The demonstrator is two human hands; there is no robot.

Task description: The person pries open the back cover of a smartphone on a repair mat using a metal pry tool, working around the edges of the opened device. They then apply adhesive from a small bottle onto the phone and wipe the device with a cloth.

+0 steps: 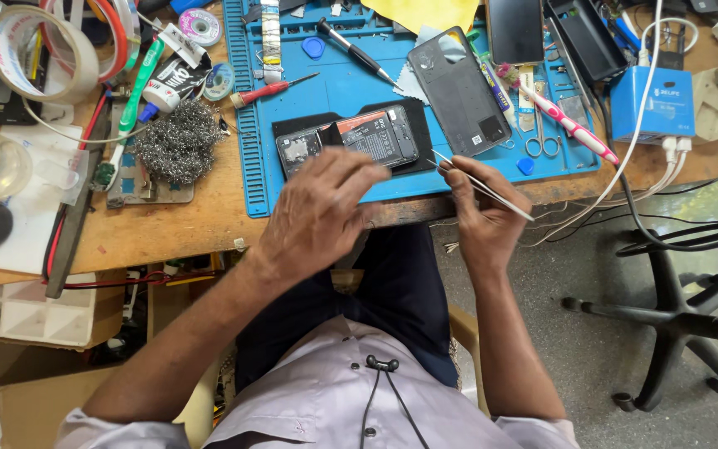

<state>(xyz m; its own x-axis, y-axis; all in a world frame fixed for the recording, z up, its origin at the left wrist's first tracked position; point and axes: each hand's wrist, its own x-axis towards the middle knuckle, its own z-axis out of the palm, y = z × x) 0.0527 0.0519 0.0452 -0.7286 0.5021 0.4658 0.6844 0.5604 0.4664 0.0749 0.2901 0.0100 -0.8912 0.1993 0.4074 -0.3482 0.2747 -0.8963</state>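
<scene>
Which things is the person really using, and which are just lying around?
In use:
- opened phone
- tweezers in the right hand
- left hand, over the phone

Lying about:
- phone back cover
- red screwdriver
- scissors
- pink toothbrush
- tape roll
- steel wool

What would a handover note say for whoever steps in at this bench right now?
Left hand: empty, hovering over the near end of the opened phone, maybe touching it.
Right hand: pinch grip on metal tweezers, tips pointing toward the phone.
Phone lies open on a black pad on the blue mat; its grey back cover lies off beside it.
Done: cover removed. Left: internals still exposed.
</scene>
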